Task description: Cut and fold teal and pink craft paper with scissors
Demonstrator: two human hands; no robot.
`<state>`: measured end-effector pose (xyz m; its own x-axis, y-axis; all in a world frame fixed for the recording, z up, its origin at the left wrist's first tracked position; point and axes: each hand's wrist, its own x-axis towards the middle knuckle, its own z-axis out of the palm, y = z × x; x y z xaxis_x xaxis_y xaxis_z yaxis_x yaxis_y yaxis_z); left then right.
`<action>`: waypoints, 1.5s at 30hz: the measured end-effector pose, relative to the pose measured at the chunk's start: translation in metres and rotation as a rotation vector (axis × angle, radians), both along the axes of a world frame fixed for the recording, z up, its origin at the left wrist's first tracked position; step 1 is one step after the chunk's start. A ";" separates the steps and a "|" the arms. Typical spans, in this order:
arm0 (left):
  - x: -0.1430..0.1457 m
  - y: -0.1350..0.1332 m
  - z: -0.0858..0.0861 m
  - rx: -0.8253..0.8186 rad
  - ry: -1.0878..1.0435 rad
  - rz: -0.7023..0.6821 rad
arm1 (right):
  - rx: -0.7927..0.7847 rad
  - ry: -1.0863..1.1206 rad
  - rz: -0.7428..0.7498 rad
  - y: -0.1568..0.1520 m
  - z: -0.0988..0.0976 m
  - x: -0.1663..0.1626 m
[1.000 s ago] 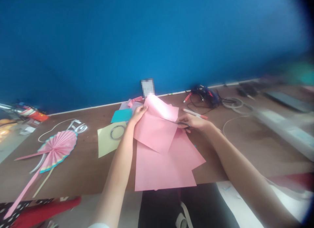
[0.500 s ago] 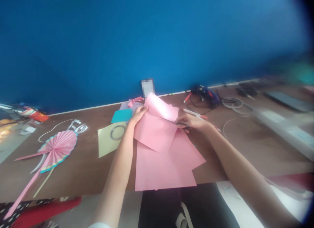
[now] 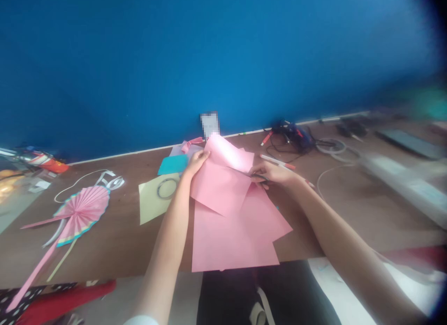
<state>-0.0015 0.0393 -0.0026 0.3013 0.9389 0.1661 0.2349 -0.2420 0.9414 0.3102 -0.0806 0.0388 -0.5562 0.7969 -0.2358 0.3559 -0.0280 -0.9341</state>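
My left hand is closed on the upper left edge of a pink paper sheet, thumb on top. The sheet is lifted and its far part curls up. In my right hand is a pair of scissors, partly hidden by my fingers; the blades lie at the sheet's right side, along a slit between the curled part and the flat part. More pink paper lies beneath on the table, reaching its front edge.
A pleated pink paper fan with blue edging lies at left. Yellow paper with a grey ring and teal paper sit left of my hand. Behind my right hand are a white-and-red pen and a dark tool with cables.
Hardly anything differs. Both hands keep their hold, and the view has shifted very slightly.
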 end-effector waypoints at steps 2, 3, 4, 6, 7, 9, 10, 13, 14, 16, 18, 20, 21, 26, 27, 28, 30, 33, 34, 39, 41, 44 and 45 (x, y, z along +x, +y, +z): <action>0.000 0.001 0.000 0.005 0.014 -0.002 | -0.007 0.010 0.011 0.001 -0.001 0.001; 0.000 0.001 0.000 0.006 0.018 -0.007 | -0.010 0.013 0.018 0.002 -0.001 0.002; 0.000 0.001 0.000 0.008 0.022 -0.011 | -0.011 0.015 0.024 0.002 -0.001 0.002; 0.001 0.001 0.000 0.008 0.028 -0.015 | -0.014 0.018 0.030 0.003 -0.002 0.003; 0.001 0.001 0.001 0.007 0.030 -0.012 | -0.014 0.020 0.027 0.003 -0.002 0.003; 0.001 0.000 0.001 0.005 0.032 -0.001 | -0.010 0.023 0.017 0.003 -0.003 0.003; 0.002 -0.001 0.002 0.003 0.029 0.001 | -0.005 0.022 0.013 0.003 -0.003 0.002; 0.002 -0.003 0.002 -0.001 0.013 -0.001 | 0.007 0.019 -0.006 0.003 -0.005 0.002; 0.002 -0.004 0.002 -0.001 0.009 0.000 | 0.012 0.016 -0.012 0.003 -0.005 0.002; 0.002 -0.004 0.002 0.000 0.006 0.008 | 0.020 0.011 -0.023 0.003 -0.005 0.001; 0.002 -0.004 0.002 0.000 0.006 0.014 | 0.028 0.004 -0.028 0.002 -0.004 0.001; 0.002 -0.004 0.002 -0.001 0.001 0.009 | 0.037 -0.001 -0.031 0.002 -0.002 0.001; 0.002 -0.004 0.002 -0.001 -0.001 0.004 | 0.046 -0.003 -0.030 0.002 -0.002 0.001; 0.003 -0.004 0.002 0.004 0.016 -0.001 | 0.063 -0.007 -0.027 0.002 -0.001 0.002; 0.003 -0.005 0.003 0.004 0.022 0.001 | 0.059 -0.006 -0.030 0.002 -0.001 0.002; 0.004 -0.005 0.003 0.004 0.029 0.004 | 0.051 -0.005 -0.029 0.002 -0.002 0.002; 0.004 -0.006 0.003 0.000 0.035 0.011 | 0.039 -0.001 -0.024 0.003 -0.002 0.002; 0.004 -0.007 0.004 -0.021 0.022 0.005 | 0.030 0.009 -0.021 0.003 -0.003 0.004; 0.005 -0.008 0.005 -0.028 0.019 0.002 | 0.028 0.014 -0.025 0.003 -0.004 0.004; 0.005 -0.009 0.005 -0.024 0.029 0.010 | 0.010 0.032 -0.018 0.005 -0.005 0.006; 0.006 -0.010 0.005 -0.030 0.028 0.008 | 0.015 0.030 -0.001 0.005 -0.005 0.007; 0.006 -0.010 0.005 -0.051 0.019 0.006 | 0.019 0.031 0.010 0.005 -0.003 0.007; 0.006 -0.011 0.005 -0.056 0.015 0.007 | 0.018 0.029 0.013 0.005 -0.003 0.008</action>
